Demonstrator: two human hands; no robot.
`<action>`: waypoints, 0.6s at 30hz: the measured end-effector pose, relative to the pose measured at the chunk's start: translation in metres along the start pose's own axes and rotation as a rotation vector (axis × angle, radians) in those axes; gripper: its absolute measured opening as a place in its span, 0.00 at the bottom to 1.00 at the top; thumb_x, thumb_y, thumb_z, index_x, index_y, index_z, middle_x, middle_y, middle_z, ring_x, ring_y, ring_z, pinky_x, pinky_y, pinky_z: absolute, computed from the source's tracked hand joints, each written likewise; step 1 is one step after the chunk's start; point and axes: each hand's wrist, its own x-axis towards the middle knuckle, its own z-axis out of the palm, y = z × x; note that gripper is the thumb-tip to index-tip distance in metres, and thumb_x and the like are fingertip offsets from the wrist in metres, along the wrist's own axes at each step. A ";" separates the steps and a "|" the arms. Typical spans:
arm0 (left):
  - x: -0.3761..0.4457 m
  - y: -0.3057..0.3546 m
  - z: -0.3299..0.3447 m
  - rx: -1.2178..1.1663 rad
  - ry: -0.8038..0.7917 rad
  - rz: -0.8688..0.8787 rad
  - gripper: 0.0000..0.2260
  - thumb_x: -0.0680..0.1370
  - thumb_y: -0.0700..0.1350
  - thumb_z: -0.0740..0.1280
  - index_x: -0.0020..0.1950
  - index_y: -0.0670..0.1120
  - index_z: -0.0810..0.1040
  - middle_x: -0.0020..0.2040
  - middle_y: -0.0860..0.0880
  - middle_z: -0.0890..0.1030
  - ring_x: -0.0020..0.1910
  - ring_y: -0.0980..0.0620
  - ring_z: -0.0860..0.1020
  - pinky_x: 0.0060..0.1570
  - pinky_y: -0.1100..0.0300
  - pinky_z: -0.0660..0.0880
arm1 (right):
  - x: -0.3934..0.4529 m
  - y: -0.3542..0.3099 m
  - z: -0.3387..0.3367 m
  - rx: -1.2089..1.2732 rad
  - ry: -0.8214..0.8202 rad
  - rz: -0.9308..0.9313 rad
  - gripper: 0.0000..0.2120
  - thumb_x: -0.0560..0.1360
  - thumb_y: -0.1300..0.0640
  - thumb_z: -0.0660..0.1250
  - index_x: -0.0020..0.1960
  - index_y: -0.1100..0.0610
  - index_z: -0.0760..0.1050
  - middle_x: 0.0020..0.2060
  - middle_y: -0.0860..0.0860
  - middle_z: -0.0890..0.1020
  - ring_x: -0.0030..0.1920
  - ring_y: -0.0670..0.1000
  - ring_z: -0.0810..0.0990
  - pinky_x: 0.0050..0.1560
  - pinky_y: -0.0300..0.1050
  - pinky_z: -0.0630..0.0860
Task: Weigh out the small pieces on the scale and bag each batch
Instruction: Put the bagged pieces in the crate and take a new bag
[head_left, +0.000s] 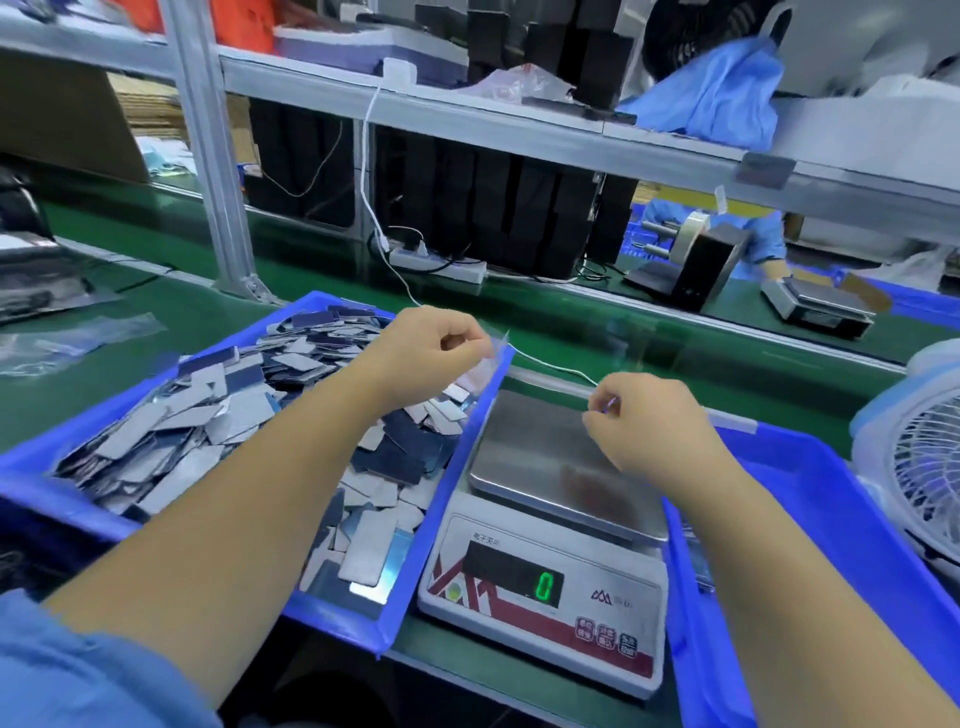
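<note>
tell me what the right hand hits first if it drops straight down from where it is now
Probably the scale's steel pan: the right hand is held above its right part, pinching a clear bag. How high it is cannot be judged.

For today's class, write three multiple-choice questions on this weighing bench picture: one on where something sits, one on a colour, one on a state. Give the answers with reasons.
1. Where does the tray of small pieces lie relative to the scale?
A. On the person's left of it
B. On top of it
C. Behind it

2. What colour is the digit on the scale's display?
A. Red
B. Green
C. White

3. What state is the weighing pan in?
A. Heaped with pieces
B. Covered by a box
C. Bare, nothing on it

Answers:
1 A: the blue tray sits beside the scale, under the left hand.
2 B: the lit 0 glows green.
3 C: the steel pan shows no load and the display reads 0, while both the left hand and the right hand pinch a clear bag above it.
</note>
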 end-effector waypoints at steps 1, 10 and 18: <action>-0.001 -0.003 -0.003 -0.031 0.036 -0.004 0.10 0.80 0.48 0.65 0.42 0.53 0.83 0.25 0.59 0.67 0.25 0.60 0.65 0.29 0.70 0.66 | 0.002 -0.013 0.004 0.008 0.002 -0.037 0.04 0.74 0.52 0.65 0.40 0.49 0.75 0.35 0.43 0.78 0.39 0.50 0.75 0.37 0.44 0.69; -0.006 -0.028 -0.020 -0.212 0.258 -0.146 0.15 0.82 0.47 0.58 0.44 0.49 0.83 0.25 0.59 0.75 0.30 0.59 0.70 0.49 0.52 0.77 | 0.016 -0.108 0.045 0.087 -0.247 -0.313 0.13 0.74 0.43 0.67 0.51 0.51 0.78 0.43 0.46 0.81 0.46 0.51 0.77 0.46 0.47 0.77; -0.004 -0.031 -0.022 -0.244 0.249 -0.139 0.17 0.78 0.54 0.57 0.44 0.48 0.82 0.25 0.64 0.73 0.28 0.63 0.71 0.35 0.58 0.63 | 0.031 -0.139 0.068 -0.067 -0.397 -0.279 0.35 0.59 0.20 0.64 0.37 0.54 0.72 0.32 0.48 0.76 0.34 0.49 0.74 0.30 0.46 0.66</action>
